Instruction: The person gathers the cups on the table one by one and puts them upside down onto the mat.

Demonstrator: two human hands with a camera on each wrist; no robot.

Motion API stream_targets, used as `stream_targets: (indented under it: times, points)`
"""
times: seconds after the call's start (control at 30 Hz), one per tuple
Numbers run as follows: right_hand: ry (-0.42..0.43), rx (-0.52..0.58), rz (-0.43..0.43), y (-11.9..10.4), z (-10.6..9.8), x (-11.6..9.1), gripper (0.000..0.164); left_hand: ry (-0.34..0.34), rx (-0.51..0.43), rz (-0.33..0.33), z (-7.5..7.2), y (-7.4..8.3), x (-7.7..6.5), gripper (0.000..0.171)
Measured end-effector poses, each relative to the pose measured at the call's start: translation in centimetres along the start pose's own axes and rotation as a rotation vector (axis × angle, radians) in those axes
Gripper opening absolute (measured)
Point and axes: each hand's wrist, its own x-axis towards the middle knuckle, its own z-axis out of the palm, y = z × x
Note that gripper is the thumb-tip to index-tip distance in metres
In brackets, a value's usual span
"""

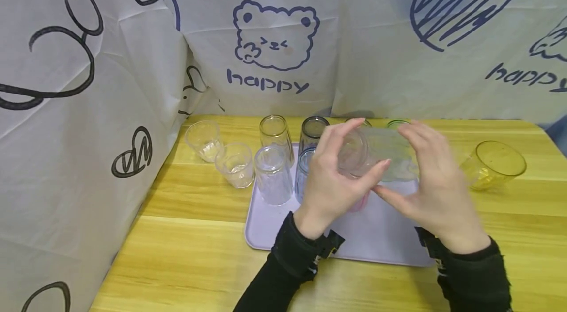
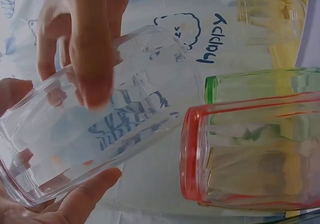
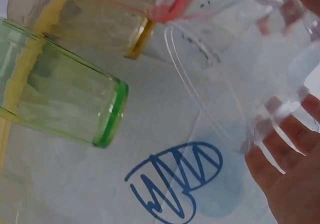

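Observation:
My left hand (image 1: 330, 181) and right hand (image 1: 443, 189) together hold a clear glass (image 1: 390, 154) on its side above the tray. Its round left end lies by the left fingers, while the right fingers and thumb grip round the other end. In the left wrist view, the clear glass (image 2: 150, 108) shows ribbed walls, with fingers bent over it. Close beneath, a red-tinted glass (image 2: 190, 154) and a green glass (image 2: 260, 88) stand upside down. The right wrist view shows the right hand's fingers (image 3: 282, 149) against the clear glass's wall.
A lilac tray (image 1: 266, 238) bears upturned glasses in two rows, including a clear one (image 1: 274, 179) and a smoky one (image 1: 314, 127). Two clear tumblers (image 1: 236, 167) stand left of it, a yellow glass (image 1: 493, 167) right. A printed cloth (image 1: 372, 56) hangs behind the wooden table.

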Motion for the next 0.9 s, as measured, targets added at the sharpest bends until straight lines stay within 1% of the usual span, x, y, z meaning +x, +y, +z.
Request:
stream_targets:
  times: [0.07, 0.2, 0.3, 0.4, 0.53, 0.67, 0.73, 0.8, 0.87, 0.9]
  points:
    - [-0.016, -0.024, -0.002, 0.1, 0.4, -0.1, 0.090, -0.007, 0.021, 0.013, 0.2, 0.1, 0.0, 0.069]
    - [-0.045, -0.042, 0.015, 0.2, 1.0, -0.2, 0.079, -0.029, 0.046, 0.038, 0.5, 0.4, -0.1, 0.069]
    - [-0.046, -0.050, 0.037, 0.2, 1.3, -0.4, 0.082, -0.049, 0.046, 0.044, 0.8, 0.5, -0.2, 0.069]
    - [-0.035, -0.060, 0.053, 0.2, 1.3, -0.4, 0.085, -0.061, 0.031, 0.036, 1.0, 0.6, -0.3, 0.070]
    - [-0.026, -0.062, 0.061, 0.2, 1.3, -0.5, 0.084, -0.066, 0.020, 0.032, 1.0, 0.6, -0.4, 0.071]
    - [-0.028, -0.043, 0.060, 0.3, 1.2, -0.5, 0.082, -0.078, 0.013, 0.046, 0.9, 0.6, -0.4, 0.074]
    - [-0.019, -0.006, 0.066, 0.4, 1.1, -0.6, 0.079, -0.093, -0.005, 0.060, 0.7, 0.5, -0.3, 0.076]
    - [-0.003, 0.039, 0.088, 0.6, 0.9, -0.6, 0.077, -0.116, -0.046, 0.075, 0.4, 0.5, -0.2, 0.078]
    - [0.020, 0.090, 0.129, 0.7, 0.6, -0.7, 0.082, -0.134, -0.112, 0.072, 0.0, 0.3, 0.0, 0.076]
    - [0.031, 0.115, 0.154, 0.8, 0.5, -0.8, 0.087, -0.139, -0.142, 0.067, -0.4, 0.1, 0.1, 0.074]
